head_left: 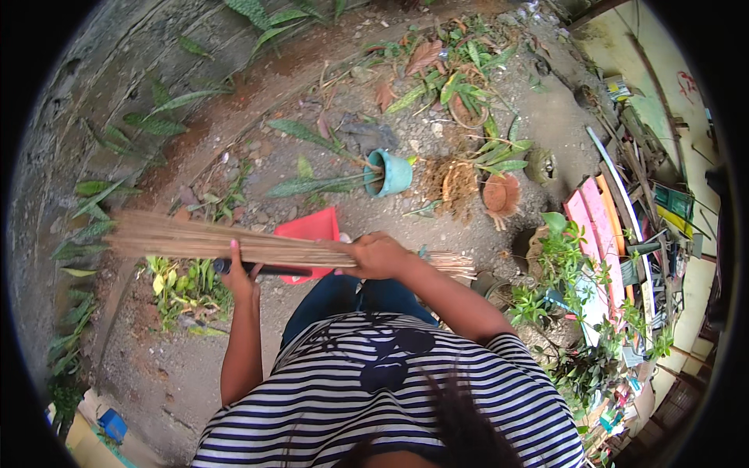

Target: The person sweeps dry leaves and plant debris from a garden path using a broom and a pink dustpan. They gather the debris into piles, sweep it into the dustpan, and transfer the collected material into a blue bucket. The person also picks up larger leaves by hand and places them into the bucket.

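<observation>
A stick broom (pixel 187 235), a bundle of thin brown sticks, lies crosswise in front of my body. My right hand (pixel 378 256) is wrapped round it near the bound end, where stick tips poke out to the right. The long bristles fan out to the left and look blurred. Under the bristles, my left hand (pixel 243 279) closes on the black handle of a red dustpan (pixel 314 226), one finger with a pink nail lying against the sticks. Part of the dustpan's pan is hidden behind the broom.
A tipped turquoise pot (pixel 396 173) with a long-leaved plant lies ahead, beside spilled soil (pixel 452 183) and a root-bound clump (pixel 501 195). Leafy plants (pixel 558 269) and leaning pink boards (pixel 597 226) stand on the right. A concrete wall (pixel 101 101) edges the left.
</observation>
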Demonstrator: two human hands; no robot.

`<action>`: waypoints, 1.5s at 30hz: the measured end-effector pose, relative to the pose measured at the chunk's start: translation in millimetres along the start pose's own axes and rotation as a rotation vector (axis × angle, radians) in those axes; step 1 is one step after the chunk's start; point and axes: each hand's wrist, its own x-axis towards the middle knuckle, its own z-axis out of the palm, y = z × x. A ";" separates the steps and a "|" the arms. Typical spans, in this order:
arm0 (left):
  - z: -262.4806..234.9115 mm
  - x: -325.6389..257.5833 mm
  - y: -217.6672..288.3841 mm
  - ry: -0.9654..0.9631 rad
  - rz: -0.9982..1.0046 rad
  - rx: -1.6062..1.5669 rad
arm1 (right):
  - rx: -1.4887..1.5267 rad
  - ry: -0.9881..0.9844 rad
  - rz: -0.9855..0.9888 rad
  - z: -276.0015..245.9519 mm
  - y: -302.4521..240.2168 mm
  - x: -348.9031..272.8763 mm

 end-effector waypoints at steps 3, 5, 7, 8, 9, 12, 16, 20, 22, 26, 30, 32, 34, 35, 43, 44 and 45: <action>-1.5 10.5 -7.1 0.081 -0.087 -0.041 | -0.047 0.041 -0.068 1.2 17.4 7.5; 3.6 1.2 -3.1 0.109 -0.104 -0.054 | -0.105 0.044 -0.097 4.1 26.9 12.9; 14.7 -13.5 3.0 0.170 -0.091 -0.034 | -0.097 -0.074 -0.086 -6.5 28.4 19.6; 16.9 -19.6 4.1 0.136 -0.080 -0.084 | -0.043 -0.167 -0.062 -14.0 26.6 21.6; 28.0 -23.9 5.1 0.163 -0.057 -0.093 | -0.044 -0.166 -0.079 -21.5 32.0 27.1; 41.5 -33.0 -4.2 0.279 -0.050 -0.096 | -0.020 -0.132 -0.156 -22.4 45.3 26.9; 25.5 -26.5 -27.9 0.432 0.016 -0.152 | 0.000 -0.139 -0.264 -26.6 63.7 37.3; 32.5 -59.2 -22.2 0.577 0.161 -0.235 | 0.357 -0.230 -0.090 -4.3 97.5 40.2; 24.6 -70.4 -25.1 0.618 0.154 -0.266 | 0.410 -0.189 0.069 9.4 133.5 38.8; 14.1 -86.5 -45.9 0.780 0.153 -0.258 | 0.258 -0.130 0.424 76.1 245.4 37.0; -8.4 -108.0 -59.8 0.870 0.149 -0.263 | 0.142 -0.236 0.634 93.7 316.7 35.5; -12.6 -114.1 -61.6 0.915 0.160 -0.249 | 0.084 -0.240 0.731 106.2 346.1 39.3; -40.5 -118.1 -82.0 0.944 0.151 -0.243 | 0.052 -0.215 0.800 117.6 368.5 49.8; -43.7 -118.3 -89.6 0.976 0.132 -0.236 | 0.103 -0.159 0.838 132.3 389.5 53.7; -37.4 -111.5 -153.4 1.062 0.039 -0.231 | 0.224 -0.022 1.171 186.0 427.8 135.5; -39.9 -112.2 -163.2 1.090 0.011 -0.246 | 0.315 -0.047 1.258 180.2 415.2 148.1; -48.5 -109.3 -175.7 1.074 0.039 -0.201 | 0.350 -0.022 1.288 196.8 434.2 149.6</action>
